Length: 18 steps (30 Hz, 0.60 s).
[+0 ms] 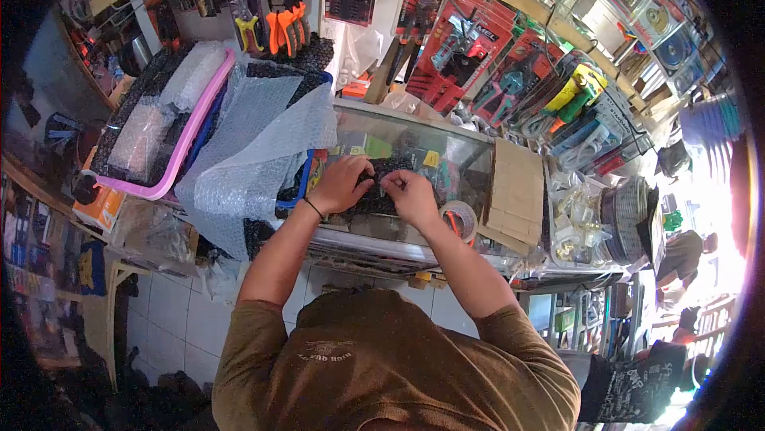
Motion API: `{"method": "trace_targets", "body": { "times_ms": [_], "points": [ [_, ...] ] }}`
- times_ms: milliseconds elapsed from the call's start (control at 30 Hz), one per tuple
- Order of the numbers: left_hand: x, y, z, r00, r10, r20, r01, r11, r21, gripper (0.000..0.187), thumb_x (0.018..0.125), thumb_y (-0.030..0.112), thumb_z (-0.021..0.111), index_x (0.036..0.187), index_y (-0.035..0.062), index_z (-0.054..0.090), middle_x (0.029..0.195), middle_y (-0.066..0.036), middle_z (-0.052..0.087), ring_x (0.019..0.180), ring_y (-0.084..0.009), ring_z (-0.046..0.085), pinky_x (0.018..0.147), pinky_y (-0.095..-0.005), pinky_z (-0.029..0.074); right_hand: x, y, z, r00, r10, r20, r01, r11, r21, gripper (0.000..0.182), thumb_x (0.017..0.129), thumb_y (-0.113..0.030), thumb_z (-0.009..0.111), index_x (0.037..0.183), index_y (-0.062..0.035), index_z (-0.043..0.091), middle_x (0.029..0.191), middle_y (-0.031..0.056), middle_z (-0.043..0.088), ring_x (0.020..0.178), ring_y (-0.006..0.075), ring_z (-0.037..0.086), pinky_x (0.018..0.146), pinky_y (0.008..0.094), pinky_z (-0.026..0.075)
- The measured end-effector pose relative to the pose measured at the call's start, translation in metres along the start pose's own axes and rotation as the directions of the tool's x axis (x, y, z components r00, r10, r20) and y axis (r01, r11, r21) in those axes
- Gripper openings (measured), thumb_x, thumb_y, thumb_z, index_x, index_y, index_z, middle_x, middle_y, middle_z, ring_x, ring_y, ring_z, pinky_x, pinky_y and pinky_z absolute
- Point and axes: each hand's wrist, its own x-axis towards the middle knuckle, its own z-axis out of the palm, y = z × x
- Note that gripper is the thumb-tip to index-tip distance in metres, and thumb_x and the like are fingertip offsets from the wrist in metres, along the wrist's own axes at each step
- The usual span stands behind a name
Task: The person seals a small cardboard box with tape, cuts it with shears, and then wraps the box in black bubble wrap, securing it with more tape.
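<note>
My left hand [341, 182] and my right hand [409, 193] rest close together on a dark black item [379, 192] lying on the glass display counter [414, 140]. Both hands have fingers curled onto that item, pinching its upper edge. What the item is exactly cannot be told; it looks like a flat black mesh or bundle. A black band circles my left wrist. A roll of tape [460, 218] lies just right of my right hand.
A pink tray [187, 136] and a blue tray [303, 184] with black goods and bubble wrap [255, 152] stand at left. Cardboard pieces [516, 192] lie at right. Packaged tools [470, 48] hang on the wall behind. Another person [685, 252] stands far right.
</note>
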Motion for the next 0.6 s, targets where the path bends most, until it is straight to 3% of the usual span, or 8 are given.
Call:
{"method": "trace_targets", "body": {
  "times_ms": [33,100,167,233,400,600],
  "points": [
    [0.001,0.003,-0.002,0.997,-0.058,0.060,0.059,0.998,-0.018,0.024,0.082,0.016,0.059,0.101,0.0064,0.049,0.109,-0.016,0.053,0.104,-0.0357,0.048,0.089,-0.0434,0.037,0.004,0.003,0.000,0.999,-0.034,0.011,0.034,0.999,-0.042,0.019,0.081,-0.017,0.065,0.089,-0.0001,0.065,0.072,0.0088,0.064,0.063,0.0142,0.057,0.060,0.0292,0.045],
    [-0.001,0.002,0.003,0.999,-0.047,-0.002,0.047,0.999,-0.015,0.026,0.081,0.017,0.061,0.101,0.0061,0.049,0.107,-0.015,0.054,0.102,-0.0355,0.049,0.087,-0.0430,0.038,0.008,0.004,-0.002,0.997,-0.068,0.027,0.070,0.994,-0.089,0.019,0.081,-0.017,0.065,0.089,-0.0001,0.065,0.073,0.0090,0.064,0.064,0.0145,0.058,0.060,0.0295,0.045],
    [-0.003,0.002,0.007,0.997,-0.039,-0.066,0.039,0.999,-0.012,0.028,0.080,0.017,0.062,0.101,0.0058,0.049,0.105,-0.014,0.055,0.100,-0.0354,0.050,0.085,-0.0426,0.040,0.009,0.001,-0.005,0.998,-0.040,0.038,0.042,0.997,-0.062,0.018,0.080,-0.016,0.065,0.089,-0.0004,0.065,0.075,0.0089,0.065,0.066,0.0151,0.059,0.061,0.0297,0.046],
    [-0.004,0.004,0.004,0.994,-0.111,0.013,0.112,0.991,-0.074,0.027,0.082,0.015,0.060,0.104,0.0053,0.047,0.113,-0.016,0.052,0.107,-0.0367,0.047,0.091,-0.0440,0.036,0.010,0.002,-0.004,0.999,-0.028,0.039,0.031,0.997,-0.064,0.017,0.080,-0.015,0.066,0.089,-0.0005,0.065,0.075,0.0091,0.065,0.067,0.0152,0.060,0.062,0.0294,0.046],
    [-0.003,0.004,0.004,0.995,-0.094,0.018,0.096,0.989,-0.111,0.028,0.083,0.016,0.059,0.106,0.0053,0.047,0.117,-0.016,0.051,0.110,-0.0368,0.045,0.092,-0.0442,0.035,0.015,0.010,-0.002,0.997,0.054,0.062,-0.050,0.997,-0.067,0.017,0.078,-0.014,0.068,0.089,-0.0008,0.066,0.075,0.0095,0.066,0.067,0.0153,0.061,0.062,0.0285,0.047],
    [-0.004,0.002,0.007,0.997,-0.072,-0.007,0.071,0.994,-0.087,0.028,0.084,0.019,0.059,0.106,0.0062,0.048,0.117,-0.017,0.050,0.110,-0.0373,0.044,0.093,-0.0444,0.034,0.010,0.009,0.004,0.998,-0.054,-0.015,0.051,0.991,-0.125,0.017,0.075,-0.015,0.070,0.085,-0.0014,0.067,0.070,0.0098,0.064,0.063,0.0157,0.060,0.061,0.0283,0.047]
  ]
}}
